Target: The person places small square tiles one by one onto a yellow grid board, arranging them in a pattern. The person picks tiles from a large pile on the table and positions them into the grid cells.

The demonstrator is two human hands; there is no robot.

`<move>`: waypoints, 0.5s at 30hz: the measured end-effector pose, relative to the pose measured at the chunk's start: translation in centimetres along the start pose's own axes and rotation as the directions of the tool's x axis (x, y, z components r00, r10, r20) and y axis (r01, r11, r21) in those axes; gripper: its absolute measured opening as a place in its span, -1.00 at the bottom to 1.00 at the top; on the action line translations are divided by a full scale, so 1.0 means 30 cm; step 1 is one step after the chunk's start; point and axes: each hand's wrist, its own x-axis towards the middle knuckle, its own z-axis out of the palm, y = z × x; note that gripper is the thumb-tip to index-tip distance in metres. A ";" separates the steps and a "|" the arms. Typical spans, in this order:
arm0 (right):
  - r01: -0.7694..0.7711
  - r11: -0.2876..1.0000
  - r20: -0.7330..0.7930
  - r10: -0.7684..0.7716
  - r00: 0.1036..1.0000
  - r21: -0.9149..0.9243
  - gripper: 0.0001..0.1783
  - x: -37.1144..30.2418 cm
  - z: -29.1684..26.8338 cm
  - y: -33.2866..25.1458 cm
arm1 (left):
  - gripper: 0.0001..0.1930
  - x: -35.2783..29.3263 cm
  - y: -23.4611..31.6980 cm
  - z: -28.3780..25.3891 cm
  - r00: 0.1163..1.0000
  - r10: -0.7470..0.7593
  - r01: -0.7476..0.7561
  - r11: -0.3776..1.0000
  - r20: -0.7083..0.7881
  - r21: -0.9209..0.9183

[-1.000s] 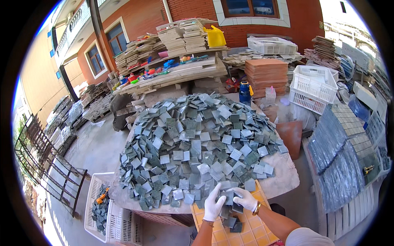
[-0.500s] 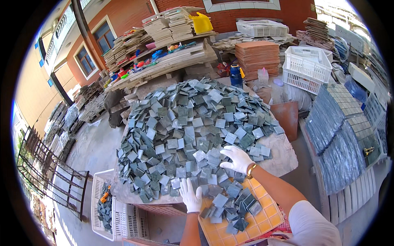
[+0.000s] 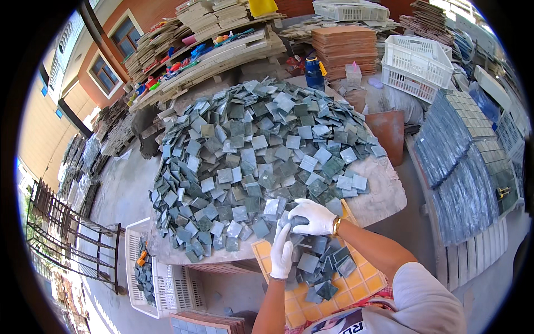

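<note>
A large heap of square grey-green stone tiles [image 3: 253,142] covers the worktable [image 3: 381,186] before me. At its near edge my right hand [image 3: 316,217], in a white glove with a gold bracelet at the wrist, curls its fingers round a few tiles [image 3: 298,220]. My left hand [image 3: 281,256], also gloved in white, is just left of it, fingers stretched forward and their tips against the same tiles. Below both hands a yellow gridded tray [image 3: 361,278] lies tilted against the table's front, with a loose pile of tiles [image 3: 325,261] on it.
A white plastic crate [image 3: 167,286] holding tiles and an orange-handled tool [image 3: 142,258] stands at the left front. Dark metal racks [image 3: 72,239] are farther left. Wrapped tile stacks [image 3: 450,167] on a pallet flank the right. A blue jug [image 3: 315,74] stands behind the heap.
My hands have come together at the heap's near edge; the left moved up and right, and the right closed round tiles. The tray's left corner has shifted up and left.
</note>
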 end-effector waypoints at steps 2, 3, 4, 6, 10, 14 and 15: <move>-0.089 0.972 0.127 0.062 0.990 0.216 -0.58 -0.113 -0.017 -0.048 | -0.46 -0.069 0.075 0.035 0.991 -0.015 0.015 1.000 0.137 -0.001; -0.011 0.999 0.149 0.003 0.989 0.049 -0.57 -0.157 -0.039 -0.106 | -0.44 -0.108 0.115 0.028 0.977 -0.021 -0.019 0.983 0.213 0.183; -0.054 0.999 0.253 0.050 0.966 0.009 -0.54 -0.194 -0.066 -0.157 | -0.43 -0.140 0.146 0.018 0.956 -0.038 -0.071 0.932 0.289 0.356; -0.012 0.998 0.166 0.021 0.986 -0.060 -0.47 -0.325 -0.063 -0.199 | -0.37 -0.194 0.192 0.031 0.922 -0.052 -0.192 0.798 0.383 0.571; -0.328 0.936 -0.006 0.330 0.944 -0.127 -0.24 -0.578 -0.154 -0.320 | -0.32 -0.329 0.266 -0.031 0.954 -0.005 -0.186 0.776 0.300 0.603; -0.626 0.777 -0.129 0.628 0.768 0.057 -0.16 -0.882 -0.113 -0.320 | -0.21 -0.569 0.179 -0.133 1.000 -0.018 0.011 0.794 0.005 0.608; -0.699 0.701 -0.111 0.713 0.692 0.142 -0.16 -0.922 -0.096 -0.332 | -0.44 -0.604 0.174 -0.112 0.992 0.047 0.041 0.765 -0.118 0.642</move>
